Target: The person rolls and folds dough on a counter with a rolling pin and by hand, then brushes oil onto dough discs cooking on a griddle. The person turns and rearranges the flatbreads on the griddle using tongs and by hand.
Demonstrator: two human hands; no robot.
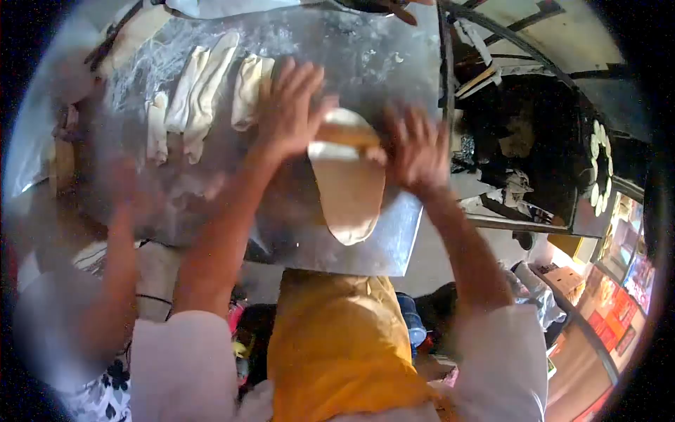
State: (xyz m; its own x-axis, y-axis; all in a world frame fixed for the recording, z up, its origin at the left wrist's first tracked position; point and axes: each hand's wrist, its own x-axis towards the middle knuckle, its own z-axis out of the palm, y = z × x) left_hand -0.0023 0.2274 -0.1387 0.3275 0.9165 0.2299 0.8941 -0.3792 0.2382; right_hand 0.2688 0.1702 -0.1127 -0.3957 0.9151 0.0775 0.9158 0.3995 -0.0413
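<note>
- From my end, I look down on a grey metal worktable with a smooth, flour-dusted top (pixel 404 70); its near right corner catches a bluish shine.
- The long oval sheet of pale dough (pixel 351 193) lies flat towards the table's near right part, its rounded tip close to the near edge.
- Across the sheet's far part I see a brown wooden rolling pin (pixel 346 134), blurred.
- My left hand (pixel 290 105) is open, fingers spread, at the pin's left end.
- My right hand (pixel 420 148) is also open, fingers extended, by the pin's right end; blur hides its exact contact, so I cannot tell how firmly it presses.
- Left of my left hand, long, pale folded dough strips (pixel 211 98) lie side by side, the far ones pointing away from me; flour whitens the metal around them.
- At the table's left side, another person's bare forearm (pixel 121 246) reaches in, too blurred for me to read the hand.
- Below the edge I see my orange-yellow cloth apron (pixel 337 344), with a blue rounded container (pixel 411 320) beside it and grey floor (pixel 446 257) beyond.
- Right of the table is a dark, cluttered recess; past it, pale round discs (pixel 598 169) form a ring on a dark surface.
- Bright red panels (pixel 619 316) stand at far right.
</note>
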